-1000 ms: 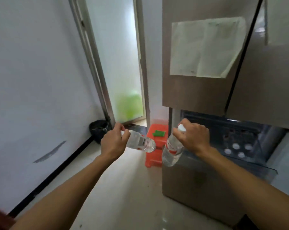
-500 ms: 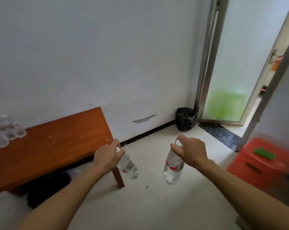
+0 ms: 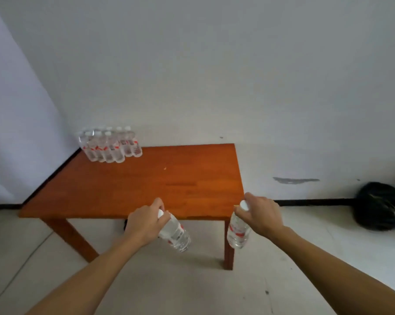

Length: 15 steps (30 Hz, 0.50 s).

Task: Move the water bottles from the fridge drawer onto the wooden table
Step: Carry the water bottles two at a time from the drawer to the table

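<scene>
The wooden table (image 3: pixel 146 187) stands against the white wall, straight ahead of me. Several clear water bottles with white caps and red labels (image 3: pixel 111 145) stand grouped in its far left corner. My left hand (image 3: pixel 144 222) grips the neck of a water bottle (image 3: pixel 176 235) that hangs tilted, just in front of the table's near edge. My right hand (image 3: pixel 263 215) grips the neck of a second bottle (image 3: pixel 237 233), which hangs nearly upright by the table's near right corner and leg. The fridge drawer is out of view.
A black bag (image 3: pixel 382 206) lies on the floor by the wall at the right. A dark object (image 3: pixel 125 223) lies under the table, mostly hidden. Pale floor spreads in front of the table.
The view has swung left from the fridge to face the table. Both hands still carry their bottles, which have come up to the table's near edge.
</scene>
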Each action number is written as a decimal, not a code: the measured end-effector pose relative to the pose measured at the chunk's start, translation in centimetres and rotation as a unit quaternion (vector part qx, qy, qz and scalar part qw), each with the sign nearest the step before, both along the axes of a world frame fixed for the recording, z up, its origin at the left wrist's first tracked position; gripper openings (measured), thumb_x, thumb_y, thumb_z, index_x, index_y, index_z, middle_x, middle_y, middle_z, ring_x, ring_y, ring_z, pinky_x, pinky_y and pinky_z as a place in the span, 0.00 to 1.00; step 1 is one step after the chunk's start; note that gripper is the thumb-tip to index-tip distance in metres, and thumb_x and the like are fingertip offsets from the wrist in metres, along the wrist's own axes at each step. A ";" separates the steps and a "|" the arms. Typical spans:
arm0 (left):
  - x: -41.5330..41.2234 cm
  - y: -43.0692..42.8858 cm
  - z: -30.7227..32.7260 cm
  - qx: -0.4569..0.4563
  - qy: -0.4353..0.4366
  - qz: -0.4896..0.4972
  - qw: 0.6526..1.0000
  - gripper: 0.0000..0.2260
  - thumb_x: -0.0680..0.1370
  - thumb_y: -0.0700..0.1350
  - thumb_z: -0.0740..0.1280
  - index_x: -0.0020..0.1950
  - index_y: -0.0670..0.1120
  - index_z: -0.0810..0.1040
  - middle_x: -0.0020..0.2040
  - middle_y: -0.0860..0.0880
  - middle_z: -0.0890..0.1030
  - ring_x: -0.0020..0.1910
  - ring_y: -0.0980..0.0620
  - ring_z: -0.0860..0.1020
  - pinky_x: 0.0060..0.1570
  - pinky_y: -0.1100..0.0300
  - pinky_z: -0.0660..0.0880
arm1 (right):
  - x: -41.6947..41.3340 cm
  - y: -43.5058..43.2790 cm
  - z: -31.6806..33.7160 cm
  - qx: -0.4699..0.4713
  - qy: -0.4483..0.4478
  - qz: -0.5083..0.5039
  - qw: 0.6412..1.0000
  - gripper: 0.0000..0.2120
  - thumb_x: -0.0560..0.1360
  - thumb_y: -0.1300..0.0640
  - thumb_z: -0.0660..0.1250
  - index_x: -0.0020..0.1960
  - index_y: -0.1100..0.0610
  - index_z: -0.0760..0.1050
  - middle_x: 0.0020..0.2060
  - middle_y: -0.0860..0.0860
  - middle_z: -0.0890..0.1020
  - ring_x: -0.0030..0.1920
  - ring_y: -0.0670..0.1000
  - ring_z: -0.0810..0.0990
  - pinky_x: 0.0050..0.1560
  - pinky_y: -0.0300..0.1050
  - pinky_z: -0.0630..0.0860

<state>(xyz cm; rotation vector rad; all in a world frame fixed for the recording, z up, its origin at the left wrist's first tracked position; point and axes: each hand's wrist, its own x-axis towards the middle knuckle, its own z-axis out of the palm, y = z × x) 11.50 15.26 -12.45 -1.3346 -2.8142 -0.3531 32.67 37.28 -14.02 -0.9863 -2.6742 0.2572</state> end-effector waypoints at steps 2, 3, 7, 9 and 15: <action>-3.3 -1.1 0.0 0.000 -0.001 0.022 1.000 0.08 0.79 0.56 0.58 0.47 0.52 0.68 0.36 0.52 0.78 0.34 0.52 0.75 0.31 0.58 0.66 | -4.3 0.1 0.3 0.001 -0.007 0.026 1.000 0.17 0.76 0.38 0.60 0.44 0.52 0.71 0.33 0.48 0.78 0.31 0.46 0.76 0.30 0.38 0.69; -5.0 -1.6 0.0 -0.005 0.000 0.028 1.000 0.08 0.79 0.56 0.57 0.47 0.52 0.68 0.35 0.53 0.77 0.33 0.53 0.75 0.30 0.59 0.65 | -6.4 0.0 0.3 -0.001 -0.010 0.036 0.999 0.17 0.76 0.38 0.60 0.43 0.52 0.70 0.32 0.48 0.77 0.30 0.46 0.75 0.29 0.37 0.67; -12.5 -2.6 -1.1 -0.034 -0.001 0.037 0.999 0.08 0.80 0.55 0.57 0.49 0.52 0.68 0.36 0.54 0.76 0.32 0.58 0.73 0.28 0.64 0.62 | -14.9 -0.5 -0.4 -0.020 -0.008 0.057 0.998 0.17 0.75 0.37 0.61 0.42 0.51 0.70 0.31 0.46 0.76 0.30 0.45 0.74 0.30 0.39 0.72; -16.9 -2.8 -1.8 -0.039 -0.007 0.025 0.999 0.07 0.80 0.55 0.58 0.48 0.53 0.68 0.36 0.55 0.76 0.31 0.59 0.73 0.28 0.67 0.64 | -19.4 -0.5 -1.1 -0.012 -0.006 0.055 0.998 0.17 0.75 0.36 0.60 0.41 0.50 0.70 0.31 0.46 0.77 0.30 0.44 0.76 0.32 0.39 0.75; -30.3 -2.8 -1.4 -0.050 -0.003 -0.007 0.999 0.07 0.80 0.57 0.57 0.49 0.54 0.66 0.37 0.55 0.76 0.33 0.58 0.76 0.32 0.63 0.72 | -32.4 -0.6 -1.4 -0.002 -0.028 0.049 0.998 0.16 0.75 0.35 0.59 0.45 0.48 0.71 0.32 0.45 0.76 0.31 0.44 0.76 0.31 0.38 0.74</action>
